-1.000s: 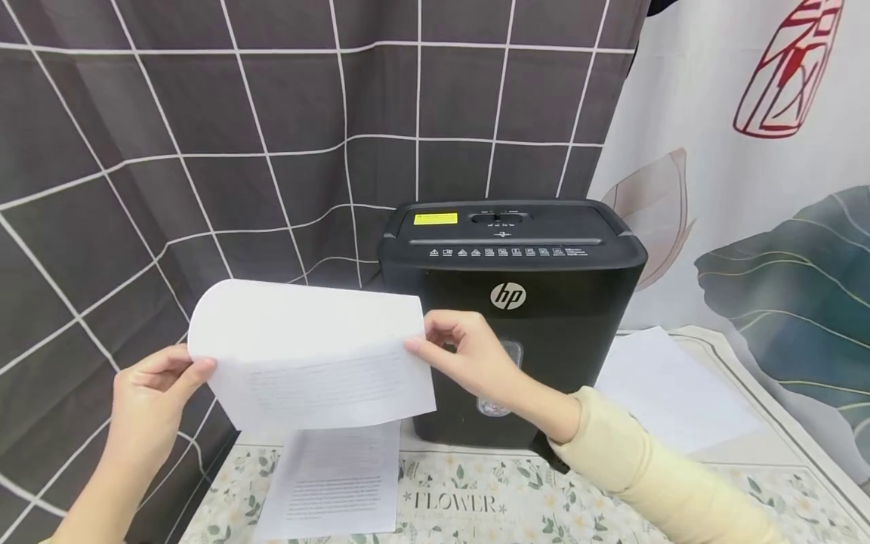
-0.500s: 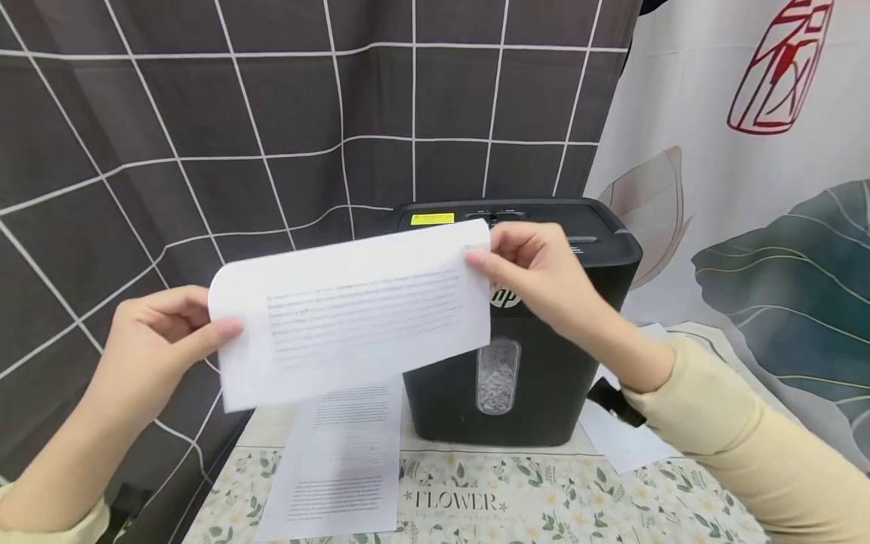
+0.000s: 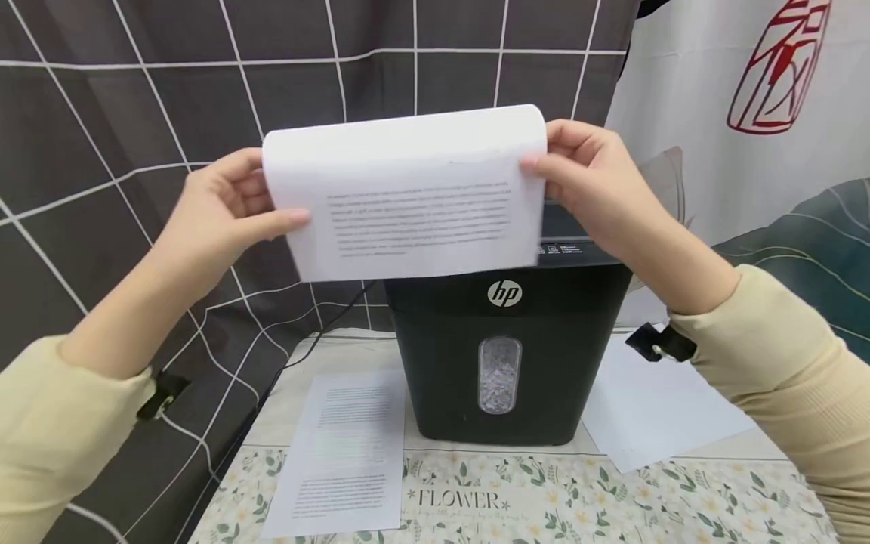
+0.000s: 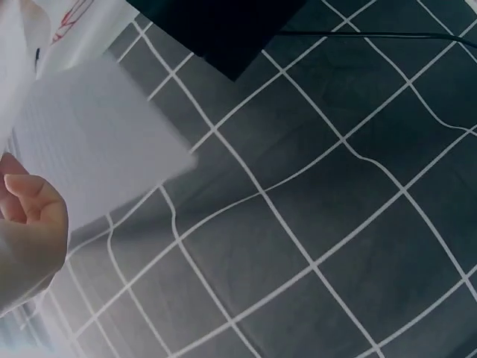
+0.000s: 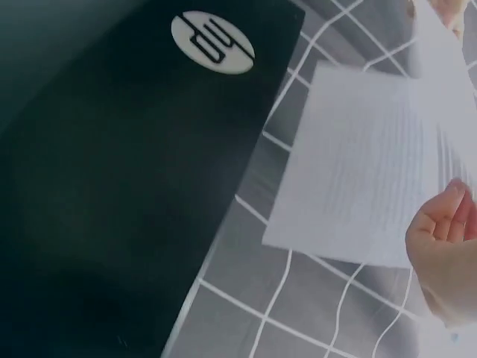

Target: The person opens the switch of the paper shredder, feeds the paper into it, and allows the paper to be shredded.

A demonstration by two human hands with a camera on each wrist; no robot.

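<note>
Currently, the paper is held in the air, before the shredder and hiding most of its lid. The left hand grasps the left edge, thumb in front; the right hand pinches the right edge likewise. Each grip is therefore engaged on the same paper. Its upper part is bent over in a round curve, with printed lines on the front; the number of layers cannot be told.

Findings on risk, as judged: the curve is the chief concern, since paper entering the machine bent or doubled could skew and jam. Uneven height between the two hands would add to this. Fingertips kept on the edges too low over the lid could come near the cutters, if powered; that cannot be confirmed from here. The window shows shreds inside; a fuller bin might clog.

On the worktop, a printed page lies left of the machine and blank paper right of it; a brushing sleeve could shift either. The black cable behind might be tugged, should the machine be pushed.
</note>
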